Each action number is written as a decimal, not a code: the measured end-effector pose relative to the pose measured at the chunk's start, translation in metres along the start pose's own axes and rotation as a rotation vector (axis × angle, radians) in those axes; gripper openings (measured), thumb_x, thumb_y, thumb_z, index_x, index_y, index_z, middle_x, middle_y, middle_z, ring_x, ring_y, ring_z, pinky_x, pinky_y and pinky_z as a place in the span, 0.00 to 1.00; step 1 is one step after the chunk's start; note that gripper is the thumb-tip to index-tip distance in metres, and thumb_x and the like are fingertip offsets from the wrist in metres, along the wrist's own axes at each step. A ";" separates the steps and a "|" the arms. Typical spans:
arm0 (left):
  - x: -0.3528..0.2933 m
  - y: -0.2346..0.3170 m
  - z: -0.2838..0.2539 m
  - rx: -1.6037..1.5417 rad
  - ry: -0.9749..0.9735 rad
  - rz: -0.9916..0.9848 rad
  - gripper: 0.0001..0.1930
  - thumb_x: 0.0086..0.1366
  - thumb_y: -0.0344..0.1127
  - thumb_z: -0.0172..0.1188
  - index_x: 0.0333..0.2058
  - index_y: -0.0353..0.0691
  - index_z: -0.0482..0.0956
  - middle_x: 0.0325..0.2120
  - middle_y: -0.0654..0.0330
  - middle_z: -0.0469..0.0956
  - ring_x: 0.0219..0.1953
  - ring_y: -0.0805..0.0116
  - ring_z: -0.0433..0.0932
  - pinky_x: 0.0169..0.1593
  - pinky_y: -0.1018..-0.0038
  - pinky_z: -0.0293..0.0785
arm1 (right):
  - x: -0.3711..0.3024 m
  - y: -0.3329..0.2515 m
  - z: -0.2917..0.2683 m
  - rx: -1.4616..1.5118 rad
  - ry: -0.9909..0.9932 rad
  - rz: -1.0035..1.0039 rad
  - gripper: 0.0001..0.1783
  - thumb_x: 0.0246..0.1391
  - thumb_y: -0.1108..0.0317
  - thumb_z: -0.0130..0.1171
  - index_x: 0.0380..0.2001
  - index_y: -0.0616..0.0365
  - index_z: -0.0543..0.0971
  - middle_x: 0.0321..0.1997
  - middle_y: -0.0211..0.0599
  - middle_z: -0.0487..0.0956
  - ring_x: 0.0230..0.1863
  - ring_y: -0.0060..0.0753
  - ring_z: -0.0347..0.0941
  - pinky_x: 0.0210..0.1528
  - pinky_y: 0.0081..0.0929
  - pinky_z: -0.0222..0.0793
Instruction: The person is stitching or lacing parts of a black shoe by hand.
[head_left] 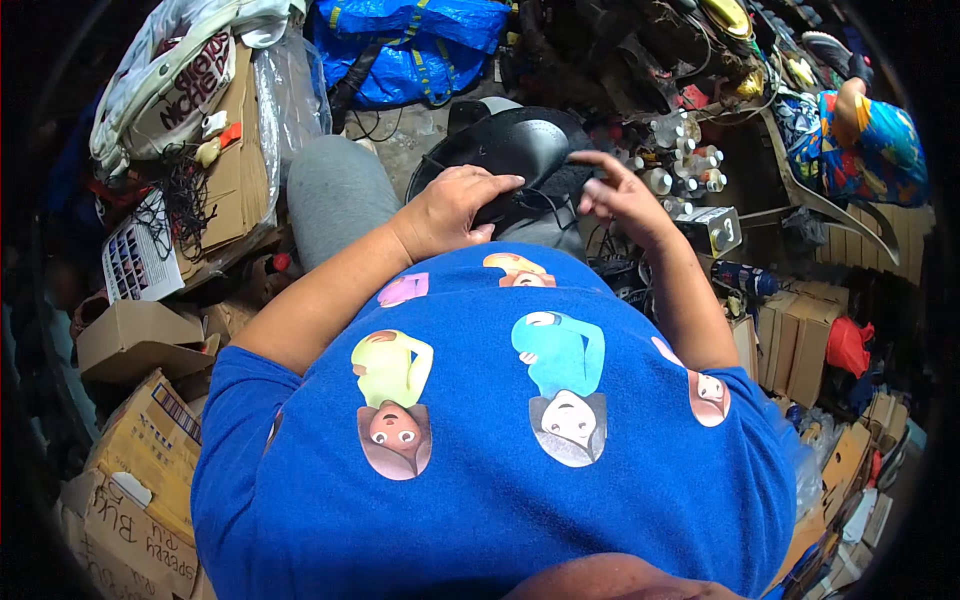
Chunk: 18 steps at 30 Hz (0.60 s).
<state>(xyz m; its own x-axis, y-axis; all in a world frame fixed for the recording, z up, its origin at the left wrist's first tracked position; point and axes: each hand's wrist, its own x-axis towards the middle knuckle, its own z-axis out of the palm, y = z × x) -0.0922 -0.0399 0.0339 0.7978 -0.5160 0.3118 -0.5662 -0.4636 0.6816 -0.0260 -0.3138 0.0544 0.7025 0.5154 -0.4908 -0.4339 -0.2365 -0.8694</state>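
Note:
A black, glossy, rounded leather-like thing [540, 140] lies across my lap; its exact kind I cannot tell. My left hand [455, 208] grips its near edge, the thumb lower and the fingers bent over it. Thin black cord [545, 200] loops at that edge, close to the left fingertips. My right hand [625, 205] is raised just right of the black thing. Its index finger stretches out to the left, apart from the other, more bent fingers. Slight blur covers these fingertips, and I see nothing held in them.
My grey-clad knee [340, 195] is at left. Beyond it stand flattened cardboard [235, 150], a white bag [185, 90] and a blue bag [410, 45]. Several small bottles [690, 165] stand at right, near another person's colourful shorts [880, 145]. Cardboard boxes [140, 345] lie at the left.

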 end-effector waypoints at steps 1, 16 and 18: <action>0.000 0.001 0.000 -0.003 -0.005 0.004 0.34 0.42 0.24 0.64 0.53 0.40 0.71 0.42 0.52 0.76 0.44 0.55 0.75 0.50 0.66 0.72 | 0.002 0.005 0.004 -0.068 -0.006 -0.001 0.23 0.54 0.63 0.58 0.53 0.53 0.68 0.26 0.25 0.75 0.21 0.11 0.64 0.24 0.12 0.59; 0.007 0.000 0.011 -0.120 -0.031 0.202 0.31 0.45 0.24 0.64 0.53 0.38 0.70 0.49 0.52 0.74 0.46 0.54 0.75 0.50 0.66 0.72 | 0.015 0.018 0.019 0.145 -0.192 0.022 0.26 0.45 0.62 0.68 0.47 0.58 0.72 0.33 0.26 0.78 0.31 0.17 0.72 0.35 0.15 0.65; 0.009 0.002 0.009 -0.074 -0.023 0.236 0.32 0.45 0.24 0.64 0.53 0.38 0.70 0.48 0.52 0.74 0.46 0.53 0.75 0.51 0.65 0.72 | 0.020 0.019 0.017 0.073 -0.146 0.041 0.24 0.45 0.62 0.68 0.44 0.58 0.74 0.34 0.28 0.79 0.32 0.18 0.72 0.36 0.16 0.66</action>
<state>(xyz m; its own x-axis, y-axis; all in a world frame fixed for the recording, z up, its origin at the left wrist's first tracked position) -0.0877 -0.0519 0.0322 0.6396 -0.6206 0.4537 -0.7190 -0.2741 0.6387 -0.0294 -0.2941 0.0287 0.5966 0.6219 -0.5073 -0.5036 -0.2020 -0.8400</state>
